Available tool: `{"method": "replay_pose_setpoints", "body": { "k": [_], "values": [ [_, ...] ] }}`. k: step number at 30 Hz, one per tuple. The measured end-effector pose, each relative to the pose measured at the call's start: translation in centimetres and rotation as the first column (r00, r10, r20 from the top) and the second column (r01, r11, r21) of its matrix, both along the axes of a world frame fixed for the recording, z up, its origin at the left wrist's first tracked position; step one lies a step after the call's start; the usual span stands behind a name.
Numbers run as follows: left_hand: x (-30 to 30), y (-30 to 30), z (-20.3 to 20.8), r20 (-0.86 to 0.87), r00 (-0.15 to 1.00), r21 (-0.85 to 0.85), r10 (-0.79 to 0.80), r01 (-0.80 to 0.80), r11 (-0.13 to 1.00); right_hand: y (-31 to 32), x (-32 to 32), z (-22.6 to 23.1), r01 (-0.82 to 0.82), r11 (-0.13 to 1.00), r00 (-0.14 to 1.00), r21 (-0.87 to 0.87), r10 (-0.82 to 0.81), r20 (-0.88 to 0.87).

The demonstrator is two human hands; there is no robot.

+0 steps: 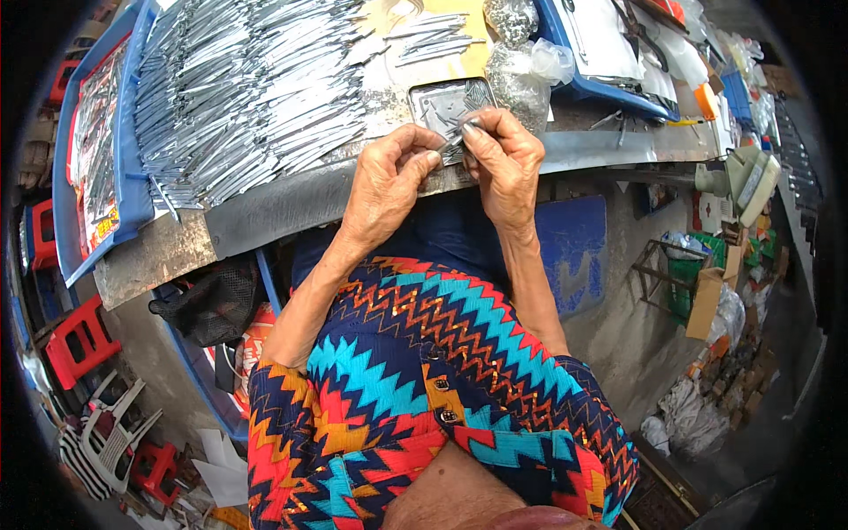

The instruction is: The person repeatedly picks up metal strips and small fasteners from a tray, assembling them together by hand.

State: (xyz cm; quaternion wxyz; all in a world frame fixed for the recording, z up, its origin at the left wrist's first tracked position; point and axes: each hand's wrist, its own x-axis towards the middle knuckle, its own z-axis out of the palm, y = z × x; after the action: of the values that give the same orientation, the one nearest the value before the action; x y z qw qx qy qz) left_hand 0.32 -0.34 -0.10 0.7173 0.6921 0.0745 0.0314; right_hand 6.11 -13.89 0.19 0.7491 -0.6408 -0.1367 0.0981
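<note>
Over the table's front edge, my left hand [389,181] and my right hand [507,163] meet with their fingertips nearly touching. Both are closed in a pinch around a thin grey metal piece [455,139], whose exact kind is too small to make out. Just beyond the fingers lies a shallow metal tray [431,95] with several small metal parts in it; my hands hide its near side. Long rows of slim grey metal pieces [256,84] cover the table to the left. A few more such pieces [433,40] rest on yellow card beyond the tray.
Clear plastic bags [521,84] of small parts sit right of the tray. A blue bin [587,75] holding tools stands farther right; another blue tray [132,168] is at the left edge. Red stools [81,343] and a green crate [685,278] are on the floor.
</note>
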Motion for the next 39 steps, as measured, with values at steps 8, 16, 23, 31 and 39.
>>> {"method": "replay_pose_setpoints", "body": {
  "k": [8, 16, 23, 31, 39],
  "values": [
    [-0.5, 0.1, 0.2, 0.078, 0.997, 0.246, 0.013, -0.032, 0.969, -0.8, 0.5, 0.3, -0.104, 0.993, 0.995, -0.062, 0.103, -0.01],
    [0.7, 4.4, 1.1, 0.301, 0.94, 0.512, 0.16, -0.301, 0.805, 0.8, 3.4, -1.2, 0.073, 0.875, 0.904, -0.478, 0.144, 0.402],
    [3.1, 10.1, 0.0, 0.468, 0.881, 0.795, 0.075, -0.457, 0.399, 1.7, 4.5, -2.3, 0.183, 0.725, 0.685, -0.664, 0.39, 0.616],
    [3.9, 11.6, -1.6, 0.371, 0.925, 0.918, 0.079, -0.379, 0.12, 2.2, 4.9, -2.5, 0.255, 0.644, 0.538, -0.721, 0.525, 0.659],
    [5.5, 10.3, -1.3, 0.424, 0.905, 0.894, -0.027, -0.413, 0.176, 2.5, 5.1, -0.7, 0.272, 0.476, 0.434, -0.836, 0.715, 0.548]
  ]
}}
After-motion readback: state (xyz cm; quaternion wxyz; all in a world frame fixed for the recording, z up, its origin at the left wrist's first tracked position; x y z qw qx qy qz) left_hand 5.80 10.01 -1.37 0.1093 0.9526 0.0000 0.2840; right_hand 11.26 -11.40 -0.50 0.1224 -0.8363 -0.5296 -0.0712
